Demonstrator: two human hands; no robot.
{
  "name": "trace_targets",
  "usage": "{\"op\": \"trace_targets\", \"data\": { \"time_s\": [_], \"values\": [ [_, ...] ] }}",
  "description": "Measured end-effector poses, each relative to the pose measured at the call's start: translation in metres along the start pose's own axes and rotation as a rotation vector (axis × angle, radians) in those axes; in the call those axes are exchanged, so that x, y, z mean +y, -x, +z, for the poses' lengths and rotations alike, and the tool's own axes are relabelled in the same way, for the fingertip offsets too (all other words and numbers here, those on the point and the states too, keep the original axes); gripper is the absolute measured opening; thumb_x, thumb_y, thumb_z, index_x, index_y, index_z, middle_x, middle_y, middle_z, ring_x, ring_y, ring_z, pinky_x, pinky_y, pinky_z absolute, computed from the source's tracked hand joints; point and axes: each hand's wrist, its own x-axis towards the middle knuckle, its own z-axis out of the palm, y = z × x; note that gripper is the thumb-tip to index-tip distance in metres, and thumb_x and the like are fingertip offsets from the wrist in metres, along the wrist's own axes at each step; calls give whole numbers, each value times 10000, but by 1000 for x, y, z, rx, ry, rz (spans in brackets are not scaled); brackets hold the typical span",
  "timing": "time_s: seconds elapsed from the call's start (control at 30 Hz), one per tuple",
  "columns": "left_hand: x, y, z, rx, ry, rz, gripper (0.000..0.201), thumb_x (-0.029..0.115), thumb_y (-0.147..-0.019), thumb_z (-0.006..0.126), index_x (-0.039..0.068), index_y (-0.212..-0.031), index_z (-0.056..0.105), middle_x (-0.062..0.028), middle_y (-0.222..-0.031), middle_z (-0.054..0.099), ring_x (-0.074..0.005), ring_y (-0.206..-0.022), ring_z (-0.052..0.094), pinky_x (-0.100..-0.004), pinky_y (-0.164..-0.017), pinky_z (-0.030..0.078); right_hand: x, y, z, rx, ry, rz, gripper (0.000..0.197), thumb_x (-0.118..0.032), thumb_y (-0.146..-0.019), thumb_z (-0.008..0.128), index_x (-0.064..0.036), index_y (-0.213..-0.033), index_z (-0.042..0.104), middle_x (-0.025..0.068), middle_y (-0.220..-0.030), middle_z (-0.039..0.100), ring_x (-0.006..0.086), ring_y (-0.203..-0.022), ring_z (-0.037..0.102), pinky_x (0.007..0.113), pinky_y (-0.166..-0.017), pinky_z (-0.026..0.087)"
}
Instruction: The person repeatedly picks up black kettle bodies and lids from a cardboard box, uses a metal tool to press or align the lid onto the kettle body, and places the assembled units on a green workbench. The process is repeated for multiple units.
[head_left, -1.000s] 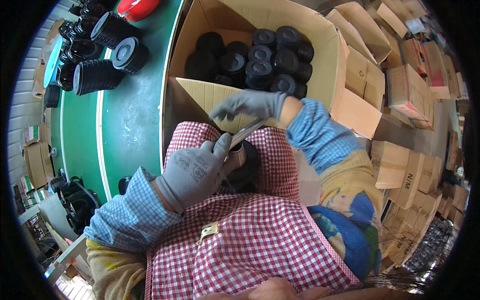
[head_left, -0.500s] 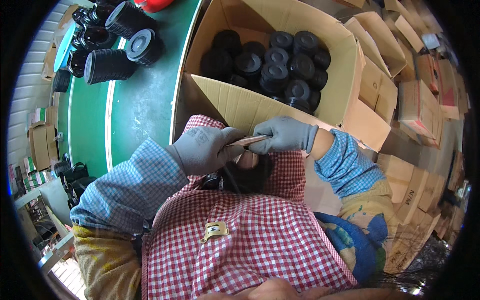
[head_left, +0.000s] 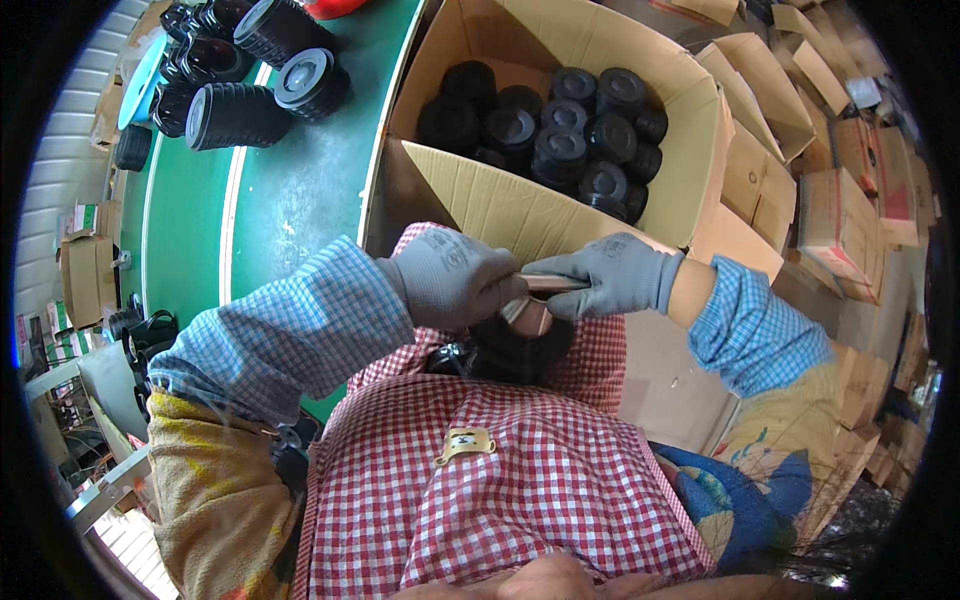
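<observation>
Left hand and right hand, both gloved, clamped on a brownish strip above a black part; open carton of black discs just beyond.

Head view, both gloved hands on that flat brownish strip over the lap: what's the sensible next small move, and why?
Probably draw the strip a little further across the dark round part in the lap. The left hand and right hand pinch it from opposite ends just above that part, in front of the open carton of similar black parts. What the strip is cannot be told.
</observation>
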Motion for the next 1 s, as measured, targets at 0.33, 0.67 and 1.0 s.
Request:
{"op": "trace_targets", "data": {
  "time_s": [0.33, 0.67, 1.0],
  "values": [
    [-60, -27, 14, 14, 252, 114, 357, 338, -1030, 542, 21, -1000, 703, -209, -850, 696, -387, -801, 698, -459, -734, 553, -13, -2, 35, 252, -110, 250, 718, -663, -951, 530, -164, -1467, 510, 220, -1136, 709, 397, -1031, 690, 468, -916, 530],
    [-54, 10, 1, 376, 364, 214, 361, 290, -981, 610, 39, -1240, 613, -213, -1130, 676, -380, -1070, 654, -451, -951, 509, -23, 9, 49, 577, -51, 110, 636, -593, -954, 593, -123, -1383, 603, 215, -1163, 705, 389, -1078, 682, 441, -916, 539],
    [-74, 138, 120, 325, -696, 580, 350, 245, -881, 644, 294, -1227, 669, -39, -1609, 383, -296, -1512, 302, -551, -1228, 261, 1, 7, 107, 1164, -1148, 284, 508, -476, -971, 675, -62, -1263, 637, 26, -607, 608, 113, -433, 530, 238, -414, 409]
  ]
}}
